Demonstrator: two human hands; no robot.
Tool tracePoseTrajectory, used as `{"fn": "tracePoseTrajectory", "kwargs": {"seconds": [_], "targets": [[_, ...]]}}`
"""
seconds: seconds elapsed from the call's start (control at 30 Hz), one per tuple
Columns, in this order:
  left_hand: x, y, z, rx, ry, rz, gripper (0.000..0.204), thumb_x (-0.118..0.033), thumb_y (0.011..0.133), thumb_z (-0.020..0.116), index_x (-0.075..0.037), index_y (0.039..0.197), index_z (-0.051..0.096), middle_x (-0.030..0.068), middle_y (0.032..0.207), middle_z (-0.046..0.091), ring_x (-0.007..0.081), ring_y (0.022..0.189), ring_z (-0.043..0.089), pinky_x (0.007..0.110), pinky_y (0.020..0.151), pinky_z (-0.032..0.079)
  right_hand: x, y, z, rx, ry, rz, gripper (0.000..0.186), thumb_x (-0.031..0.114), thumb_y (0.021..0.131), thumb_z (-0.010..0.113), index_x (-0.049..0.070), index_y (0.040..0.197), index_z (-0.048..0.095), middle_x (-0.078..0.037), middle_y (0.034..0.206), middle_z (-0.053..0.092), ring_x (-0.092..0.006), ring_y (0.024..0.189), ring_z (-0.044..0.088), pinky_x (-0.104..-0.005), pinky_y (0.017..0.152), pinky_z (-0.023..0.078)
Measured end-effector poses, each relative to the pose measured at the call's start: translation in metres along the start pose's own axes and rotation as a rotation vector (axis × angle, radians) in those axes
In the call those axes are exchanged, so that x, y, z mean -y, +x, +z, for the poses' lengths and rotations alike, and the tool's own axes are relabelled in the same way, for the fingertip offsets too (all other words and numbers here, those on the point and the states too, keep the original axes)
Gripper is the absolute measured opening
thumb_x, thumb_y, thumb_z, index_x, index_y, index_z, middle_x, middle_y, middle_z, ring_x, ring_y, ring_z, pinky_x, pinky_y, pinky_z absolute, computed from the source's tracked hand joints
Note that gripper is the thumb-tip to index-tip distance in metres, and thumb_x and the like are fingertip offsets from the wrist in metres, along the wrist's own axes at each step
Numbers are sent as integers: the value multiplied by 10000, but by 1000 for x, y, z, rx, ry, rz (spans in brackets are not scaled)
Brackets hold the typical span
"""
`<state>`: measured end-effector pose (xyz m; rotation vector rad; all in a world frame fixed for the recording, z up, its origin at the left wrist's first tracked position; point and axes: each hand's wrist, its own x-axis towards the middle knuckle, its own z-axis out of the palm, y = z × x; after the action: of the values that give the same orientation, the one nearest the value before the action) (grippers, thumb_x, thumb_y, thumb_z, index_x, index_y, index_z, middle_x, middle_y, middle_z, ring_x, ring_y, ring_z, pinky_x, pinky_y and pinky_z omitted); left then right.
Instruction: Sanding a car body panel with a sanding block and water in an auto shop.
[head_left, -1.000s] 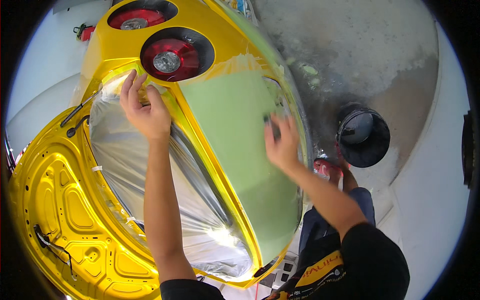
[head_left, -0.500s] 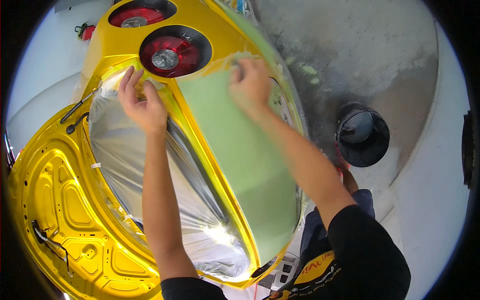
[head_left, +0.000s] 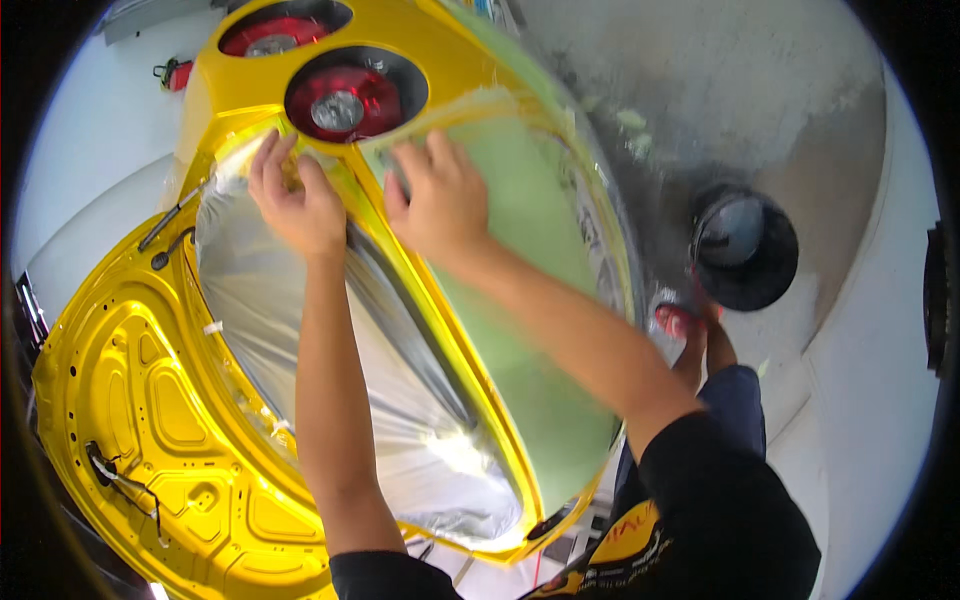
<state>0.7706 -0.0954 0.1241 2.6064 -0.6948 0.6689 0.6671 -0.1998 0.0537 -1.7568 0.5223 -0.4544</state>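
Observation:
My right hand [head_left: 445, 205] presses on the pale green panel [head_left: 530, 350] of a yellow car body, near its upper left corner. Under its curled fingers shows the edge of a small dark grey pad [head_left: 402, 182]; the rest is covered by the hand. My left hand [head_left: 300, 205] is loosely bent with fingers apart and holds nothing. It hovers over the upper end of the car's opening, which is covered by whitish plastic sheeting [head_left: 300, 310]. Just beyond both hands is a round red tail light [head_left: 370, 100].
A raised yellow lid [head_left: 180, 400] with a gas strut [head_left: 170, 222] stands at left. On the wet grey floor [head_left: 680, 80] at right is a black bucket [head_left: 770, 260]. Below it a foot in a red sandal [head_left: 675, 320] shows. A second tail light [head_left: 270, 40] lies farther off.
My right hand has slid left across the green panel, from its upper right part to its upper left edge. My left hand stays nearly in place, and the view has shifted slightly.

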Motion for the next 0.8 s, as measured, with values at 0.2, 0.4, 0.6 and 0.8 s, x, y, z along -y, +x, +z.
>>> {"fn": "tracePoseTrajectory", "kwargs": {"seconds": [0.2,0.4,0.6,0.8], "targets": [[-11,8,6,-3,-33,8,237,-60,925,620,-50,1130,737,136,1338,646,306,1251,568,398,1047,449,-103,56,-13,-171,-178,348,221,183,842,689,86,1040,695,-192,1081,636,-394,1023,625,-532,801,545],[5,0,-5,5,-8,14,209,-55,951,613,-31,1121,731,152,1333,644,300,1245,576,392,1040,463,-31,-4,-1,-61,-19,-5,276,226,851,709,113,1102,692,-143,1115,645,-376,1010,650,-495,825,546],[-4,6,5,-13,-89,6,190,-48,975,593,-24,1109,726,158,1312,653,308,1237,585,409,1052,454,-121,18,-34,-178,-83,161,225,202,871,703,82,1060,676,-179,1020,618,-404,945,643,-521,764,538],[13,5,-9,-33,-35,18,179,-70,987,601,-19,1108,722,157,1282,669,309,1216,595,409,1062,448,-99,-95,-72,-130,-49,8,240,172,868,728,67,1075,669,-206,1017,596,-430,921,626,-510,764,530]]}}
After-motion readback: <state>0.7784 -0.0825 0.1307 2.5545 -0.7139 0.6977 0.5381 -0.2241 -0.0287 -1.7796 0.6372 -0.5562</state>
